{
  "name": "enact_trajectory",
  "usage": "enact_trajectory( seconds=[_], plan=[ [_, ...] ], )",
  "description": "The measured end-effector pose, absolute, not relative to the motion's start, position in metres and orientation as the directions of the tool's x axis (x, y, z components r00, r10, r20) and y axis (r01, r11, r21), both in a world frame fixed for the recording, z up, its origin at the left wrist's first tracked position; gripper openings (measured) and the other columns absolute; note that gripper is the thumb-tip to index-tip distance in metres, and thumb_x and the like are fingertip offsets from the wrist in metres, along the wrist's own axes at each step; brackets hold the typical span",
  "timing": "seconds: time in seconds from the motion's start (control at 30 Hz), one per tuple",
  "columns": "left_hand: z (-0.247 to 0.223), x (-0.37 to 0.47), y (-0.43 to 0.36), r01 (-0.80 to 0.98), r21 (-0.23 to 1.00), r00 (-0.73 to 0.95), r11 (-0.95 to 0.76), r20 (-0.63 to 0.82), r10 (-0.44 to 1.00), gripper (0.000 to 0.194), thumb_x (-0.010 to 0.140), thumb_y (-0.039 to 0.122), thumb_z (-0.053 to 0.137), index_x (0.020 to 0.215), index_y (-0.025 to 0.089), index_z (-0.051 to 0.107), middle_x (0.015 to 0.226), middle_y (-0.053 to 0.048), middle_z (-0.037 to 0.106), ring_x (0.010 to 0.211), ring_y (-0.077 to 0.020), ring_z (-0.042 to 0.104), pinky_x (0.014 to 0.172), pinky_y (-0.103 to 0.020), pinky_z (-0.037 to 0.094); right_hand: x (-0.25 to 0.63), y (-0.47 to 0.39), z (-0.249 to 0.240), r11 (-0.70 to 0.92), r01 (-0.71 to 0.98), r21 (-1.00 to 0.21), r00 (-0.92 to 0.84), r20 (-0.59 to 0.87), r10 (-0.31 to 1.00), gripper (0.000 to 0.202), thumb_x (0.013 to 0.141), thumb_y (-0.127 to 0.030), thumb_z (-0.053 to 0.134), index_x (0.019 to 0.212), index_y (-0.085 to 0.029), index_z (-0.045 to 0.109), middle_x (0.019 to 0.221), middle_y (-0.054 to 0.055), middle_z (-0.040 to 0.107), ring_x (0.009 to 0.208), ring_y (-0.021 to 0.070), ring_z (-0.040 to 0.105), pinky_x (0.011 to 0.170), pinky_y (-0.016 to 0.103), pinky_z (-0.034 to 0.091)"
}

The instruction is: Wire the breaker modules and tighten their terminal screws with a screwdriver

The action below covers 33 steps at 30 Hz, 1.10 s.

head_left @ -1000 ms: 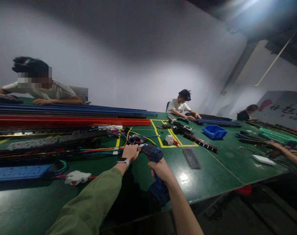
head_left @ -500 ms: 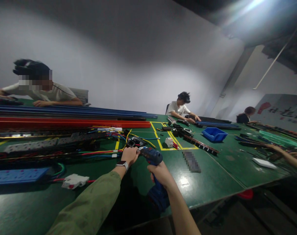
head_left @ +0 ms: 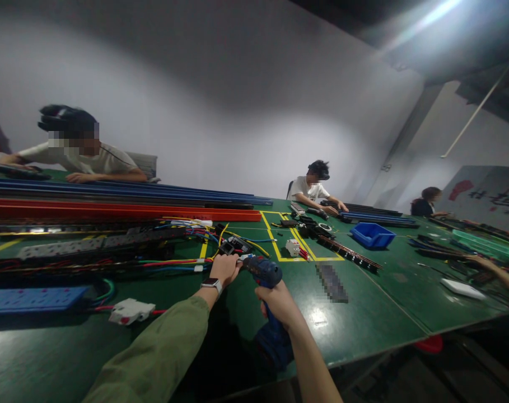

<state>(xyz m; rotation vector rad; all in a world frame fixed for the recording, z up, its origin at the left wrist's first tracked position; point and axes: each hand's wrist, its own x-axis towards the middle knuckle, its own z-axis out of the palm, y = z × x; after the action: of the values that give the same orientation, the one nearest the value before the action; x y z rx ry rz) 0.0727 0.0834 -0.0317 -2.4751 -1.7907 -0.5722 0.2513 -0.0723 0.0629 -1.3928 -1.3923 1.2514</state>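
Over at 9 o'clock, the blue power strip lies on the green table, and here's the white breaker block at 8 o'clock from the left hand, red wire at both ends. Now the left hand itself: fingers curled in, fingertips pinched nearly closed on a small pale part, most of it too small and covered to read. The wires run away at 9 o'clock, and the black housing sits just beyond the hand, at 1 o'clock.

And right there at 3 o'clock from the left hand, the blue drill! Nose at 10 o'clock, close by the left fingertips, long axis of the body running from 4 back up to 10, handle dropping towards 5. The right hand is wrapped closed around that handle, the body above the grip at 11 o'clock, the base below at 6. Out at 2 o'clock from the right hand lies the blurred dark slab, the blue bin farther out.
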Motion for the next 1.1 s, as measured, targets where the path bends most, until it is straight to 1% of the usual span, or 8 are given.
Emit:
enact_trajectory(
  seconds=[0.17, 0.33, 0.47, 0.6, 0.77, 0.93, 1.03, 1.1],
  plan=[
    [-0.027, 0.073, 0.081, 0.920, 0.207, 0.269, -0.334, 0.289, 0.919, 0.029, 0.094, 0.038, 0.046, 0.104, 0.017, 0.064, 0.098, -0.017, 0.071, 0.095, -0.0322, 0.064, 0.086, -0.044, 0.036, 0.250, -0.073, 0.063, -0.098, 0.231, -0.968, -0.059, -0.115, 0.992, 0.010, 0.072, -0.019, 0.058, 0.082, -0.019, 0.056, 0.042, -0.009, 0.044, 0.035, 0.0122, 0.047, 0.039, 0.022, 0.035],
    [-0.025, 0.073, 0.079, 0.931, 0.170, 0.266, -0.324, 0.291, 0.919, 0.030, 0.094, 0.039, 0.045, 0.105, 0.018, 0.064, 0.098, -0.015, 0.071, 0.095, -0.0317, 0.065, 0.085, -0.043, 0.037, 0.251, -0.073, 0.061, -0.069, 0.230, -0.971, -0.079, -0.089, 0.993, 0.013, 0.073, -0.020, 0.056, 0.085, -0.019, 0.056, 0.042, -0.009, 0.045, 0.035, 0.0127, 0.047, 0.039, 0.022, 0.035],
    [-0.023, 0.073, 0.077, 0.933, 0.160, 0.266, -0.323, 0.299, 0.916, 0.031, 0.095, 0.038, 0.044, 0.106, 0.018, 0.065, 0.098, -0.014, 0.071, 0.096, -0.0296, 0.065, 0.086, -0.041, 0.038, 0.250, -0.073, 0.064, -0.089, 0.238, -0.967, -0.081, -0.111, 0.990, 0.012, 0.072, -0.019, 0.056, 0.085, -0.019, 0.056, 0.042, -0.009, 0.044, 0.034, 0.0118, 0.046, 0.039, 0.022, 0.035],
    [-0.021, 0.073, 0.076, 0.932, 0.171, 0.263, -0.319, 0.284, 0.922, 0.032, 0.095, 0.039, 0.045, 0.107, 0.018, 0.065, 0.100, -0.015, 0.071, 0.097, -0.0298, 0.065, 0.087, -0.041, 0.038, 0.250, -0.072, 0.066, -0.112, 0.227, -0.967, -0.092, -0.136, 0.986, 0.012, 0.071, -0.018, 0.056, 0.083, -0.020, 0.055, 0.043, -0.009, 0.044, 0.034, 0.0122, 0.046, 0.038, 0.023, 0.036],
    [-0.022, 0.072, 0.077, 0.919, 0.196, 0.277, -0.343, 0.298, 0.914, 0.031, 0.095, 0.039, 0.045, 0.105, 0.017, 0.065, 0.098, -0.017, 0.071, 0.095, -0.0321, 0.064, 0.086, -0.043, 0.037, 0.251, -0.071, 0.059, -0.053, 0.196, -0.979, -0.094, -0.072, 0.993, 0.013, 0.072, -0.020, 0.057, 0.086, -0.020, 0.054, 0.046, -0.009, 0.046, 0.035, 0.0126, 0.047, 0.037, 0.023, 0.036],
    [-0.023, 0.072, 0.078, 0.920, 0.203, 0.267, -0.335, 0.300, 0.916, 0.032, 0.095, 0.039, 0.044, 0.105, 0.017, 0.065, 0.098, -0.018, 0.071, 0.095, -0.0318, 0.064, 0.086, -0.044, 0.037, 0.252, -0.071, 0.057, -0.091, 0.220, -0.971, -0.083, -0.112, 0.990, 0.012, 0.073, -0.021, 0.057, 0.085, -0.020, 0.055, 0.043, -0.009, 0.045, 0.036, 0.0132, 0.049, 0.039, 0.023, 0.036],
    [-0.023, 0.073, 0.078, 0.920, 0.195, 0.275, -0.340, 0.297, 0.914, 0.031, 0.095, 0.038, 0.045, 0.105, 0.017, 0.065, 0.098, -0.017, 0.071, 0.096, -0.0312, 0.064, 0.087, -0.043, 0.037, 0.253, -0.072, 0.060, -0.074, 0.226, -0.971, -0.088, -0.096, 0.991, 0.012, 0.073, -0.021, 0.058, 0.085, -0.020, 0.056, 0.044, -0.008, 0.046, 0.037, 0.0132, 0.049, 0.039, 0.022, 0.037],
    [-0.022, 0.073, 0.078, 0.925, 0.191, 0.269, -0.329, 0.283, 0.921, 0.032, 0.095, 0.039, 0.045, 0.105, 0.017, 0.066, 0.098, -0.016, 0.071, 0.097, -0.0308, 0.064, 0.088, -0.043, 0.037, 0.252, -0.073, 0.062, -0.052, 0.217, -0.975, -0.094, -0.074, 0.993, 0.016, 0.072, -0.020, 0.057, 0.088, -0.020, 0.058, 0.046, -0.008, 0.047, 0.036, 0.0127, 0.049, 0.038, 0.022, 0.036]
  ],
)
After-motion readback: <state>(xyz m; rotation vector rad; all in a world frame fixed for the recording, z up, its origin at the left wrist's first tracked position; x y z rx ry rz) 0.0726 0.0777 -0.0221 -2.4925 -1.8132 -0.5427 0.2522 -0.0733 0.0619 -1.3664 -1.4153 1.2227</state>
